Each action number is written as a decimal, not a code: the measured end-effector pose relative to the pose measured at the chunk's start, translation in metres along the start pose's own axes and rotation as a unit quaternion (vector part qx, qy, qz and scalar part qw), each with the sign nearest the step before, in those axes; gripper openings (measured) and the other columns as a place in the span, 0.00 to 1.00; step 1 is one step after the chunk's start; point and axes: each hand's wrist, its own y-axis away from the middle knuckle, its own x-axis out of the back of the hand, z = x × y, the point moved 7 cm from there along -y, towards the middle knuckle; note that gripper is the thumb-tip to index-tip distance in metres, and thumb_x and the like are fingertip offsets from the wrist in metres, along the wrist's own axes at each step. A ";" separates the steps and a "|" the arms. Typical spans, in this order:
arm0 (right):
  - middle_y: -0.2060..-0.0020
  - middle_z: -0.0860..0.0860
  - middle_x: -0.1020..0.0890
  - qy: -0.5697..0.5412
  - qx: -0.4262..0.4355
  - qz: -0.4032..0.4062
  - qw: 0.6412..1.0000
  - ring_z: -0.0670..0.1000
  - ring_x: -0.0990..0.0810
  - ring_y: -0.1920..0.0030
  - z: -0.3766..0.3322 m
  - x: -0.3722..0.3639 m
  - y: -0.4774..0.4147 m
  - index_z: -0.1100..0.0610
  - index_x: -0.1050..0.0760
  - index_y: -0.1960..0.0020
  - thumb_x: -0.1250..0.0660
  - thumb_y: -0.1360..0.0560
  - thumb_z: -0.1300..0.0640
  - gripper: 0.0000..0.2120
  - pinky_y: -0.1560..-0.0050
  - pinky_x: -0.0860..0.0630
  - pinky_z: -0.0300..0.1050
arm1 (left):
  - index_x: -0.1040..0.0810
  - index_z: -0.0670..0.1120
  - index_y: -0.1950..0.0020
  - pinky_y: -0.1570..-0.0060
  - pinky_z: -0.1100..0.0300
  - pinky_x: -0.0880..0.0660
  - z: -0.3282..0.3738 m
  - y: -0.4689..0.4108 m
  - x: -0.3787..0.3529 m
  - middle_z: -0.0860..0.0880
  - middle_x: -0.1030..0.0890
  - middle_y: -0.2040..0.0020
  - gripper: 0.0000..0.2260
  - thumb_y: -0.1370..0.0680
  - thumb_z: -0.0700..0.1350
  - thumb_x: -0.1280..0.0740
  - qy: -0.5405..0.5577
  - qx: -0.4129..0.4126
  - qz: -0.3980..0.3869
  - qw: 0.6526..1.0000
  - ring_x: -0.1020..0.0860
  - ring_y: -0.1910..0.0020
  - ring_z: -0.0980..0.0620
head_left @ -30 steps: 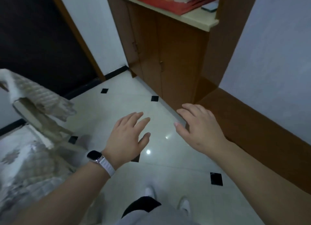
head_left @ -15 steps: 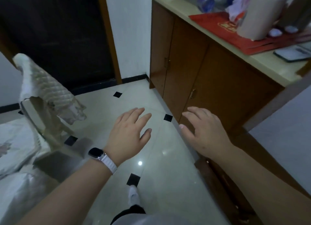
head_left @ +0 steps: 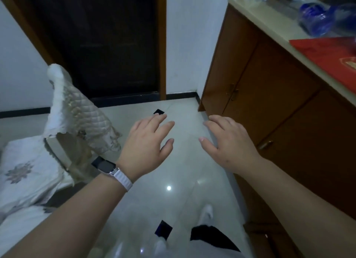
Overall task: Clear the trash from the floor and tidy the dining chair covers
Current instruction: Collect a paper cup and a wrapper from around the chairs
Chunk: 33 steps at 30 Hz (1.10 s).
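Note:
A dining chair stands at the left with a quilted cream cover draped crookedly over its backrest and a white flowered cover on the seat. My left hand, a white-strapped watch on its wrist, hovers over the pale tiled floor just right of the chair back, fingers relaxed and holding nothing. My right hand hangs level with it, also empty, close to the brown cabinet. No trash shows on the visible floor.
A brown wooden cabinet runs along the right, its top carrying a red folder and blue plastic bottles. A dark doorway lies straight ahead. My white shoes are on the tiles below.
The view has swung left and up: the doorway and the chair now fill more of the frame. Both hands stay extended and empty.

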 end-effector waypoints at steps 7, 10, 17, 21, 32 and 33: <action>0.28 0.49 0.32 -0.067 0.085 -0.018 0.994 0.51 0.37 0.29 0.032 -0.023 -0.136 0.50 0.32 0.28 0.49 0.23 0.38 0.28 0.30 0.40 0.51 | 0.23 0.46 0.35 0.39 0.50 0.34 -0.050 -0.082 -0.048 0.43 0.24 0.35 0.19 0.23 0.52 0.35 -0.082 0.064 -0.030 0.994 0.26 0.36 0.43; 0.27 0.49 0.33 -0.080 0.115 -0.030 0.990 0.51 0.37 0.28 0.058 -0.022 -0.193 0.51 0.33 0.28 0.47 0.20 0.40 0.26 0.30 0.42 0.50 | 0.23 0.46 0.35 0.38 0.49 0.34 -0.064 -0.129 -0.064 0.43 0.24 0.35 0.19 0.23 0.52 0.36 -0.111 0.099 -0.043 0.988 0.26 0.36 0.42; 0.28 0.49 0.33 -0.056 0.198 -0.053 0.977 0.52 0.38 0.28 0.091 -0.012 -0.302 0.50 0.33 0.28 0.52 0.23 0.38 0.29 0.30 0.42 0.50 | 0.24 0.46 0.33 0.36 0.49 0.36 -0.090 -0.211 -0.077 0.42 0.24 0.34 0.21 0.23 0.54 0.37 -0.161 0.162 -0.052 0.972 0.27 0.35 0.42; 0.28 0.48 0.32 -0.056 0.229 -0.038 0.971 0.52 0.36 0.29 0.081 -0.011 -0.352 0.50 0.32 0.29 0.47 0.20 0.39 0.25 0.31 0.40 0.51 | 0.25 0.47 0.32 0.35 0.46 0.32 -0.124 -0.226 -0.076 0.43 0.24 0.33 0.21 0.22 0.54 0.38 -0.178 0.202 -0.067 0.961 0.27 0.33 0.42; 0.32 0.49 0.27 -0.015 0.315 -0.041 0.948 0.53 0.31 0.32 0.003 -0.050 -0.482 0.51 0.29 0.31 0.47 0.22 0.38 0.26 0.35 0.33 0.52 | 0.24 0.48 0.32 0.35 0.46 0.34 -0.258 -0.265 -0.097 0.44 0.24 0.32 0.21 0.21 0.56 0.40 -0.165 0.280 -0.040 0.945 0.28 0.32 0.43; 0.32 0.49 0.28 -0.006 0.314 -0.043 0.949 0.52 0.31 0.32 -0.004 -0.054 -0.498 0.51 0.30 0.31 0.47 0.22 0.38 0.26 0.35 0.34 0.52 | 0.25 0.48 0.32 0.34 0.46 0.34 -0.275 -0.273 -0.098 0.44 0.25 0.32 0.21 0.21 0.57 0.40 -0.166 0.283 -0.042 0.944 0.28 0.32 0.43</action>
